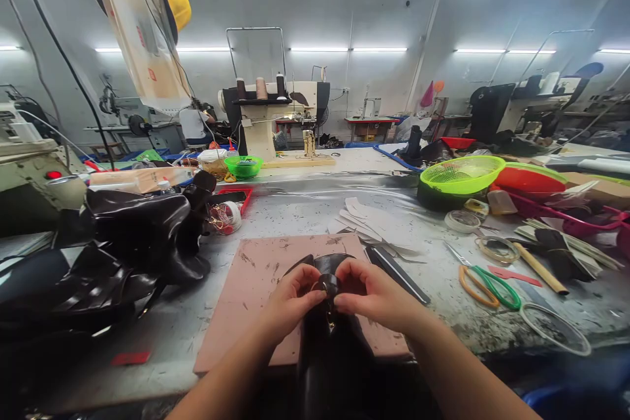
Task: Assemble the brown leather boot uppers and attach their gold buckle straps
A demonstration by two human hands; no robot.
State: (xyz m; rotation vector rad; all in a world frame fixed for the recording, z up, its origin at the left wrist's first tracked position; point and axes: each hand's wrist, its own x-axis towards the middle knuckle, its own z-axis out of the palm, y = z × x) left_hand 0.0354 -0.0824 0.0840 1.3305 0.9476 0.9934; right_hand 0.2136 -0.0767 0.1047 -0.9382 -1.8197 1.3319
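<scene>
Head view: over the pink board [246, 289], both hands [290, 298] [377, 295] pinch black leather [329, 283]; a slack hold could let it slip.

Glossy black leather-like piece [336, 357], small gold-toned fitting [331, 323] near upper end; lower centre of frame, extending toward bottom edge.

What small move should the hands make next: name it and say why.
Perhaps steady the small curled black part with the left hand and press it down with the right hand, since it sits curled between both hands.
</scene>
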